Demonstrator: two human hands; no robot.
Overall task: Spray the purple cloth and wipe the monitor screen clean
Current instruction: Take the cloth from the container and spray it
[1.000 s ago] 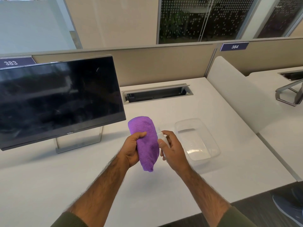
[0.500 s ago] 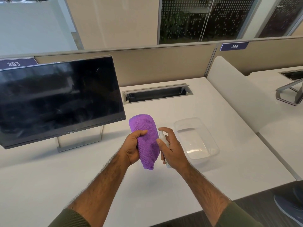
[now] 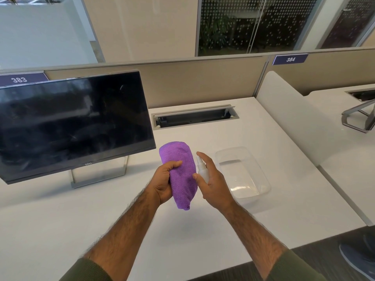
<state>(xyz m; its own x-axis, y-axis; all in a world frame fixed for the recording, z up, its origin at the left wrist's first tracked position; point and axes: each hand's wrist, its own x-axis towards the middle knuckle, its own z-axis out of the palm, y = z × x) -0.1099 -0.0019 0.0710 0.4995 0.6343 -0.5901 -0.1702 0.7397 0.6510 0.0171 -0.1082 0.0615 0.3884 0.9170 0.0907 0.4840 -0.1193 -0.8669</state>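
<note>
Purple cloth (image 3: 181, 169) sits bunched in the left grip (image 3: 164, 180), thumb curled over it. It is raised above the desk (image 3: 274, 142), just beside the spray bottle (image 3: 203, 169). The right grip (image 3: 214, 182) wraps the bottle, forefinger over the nozzle, seemingly aiming at the cloth. Beyond, the streaky monitor screen (image 3: 71, 122) looks not yet wiped.

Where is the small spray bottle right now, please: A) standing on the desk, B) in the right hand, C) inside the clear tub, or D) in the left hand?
B: the right hand grips the spray bottle beside the purple cloth that the left hand holds.
</note>
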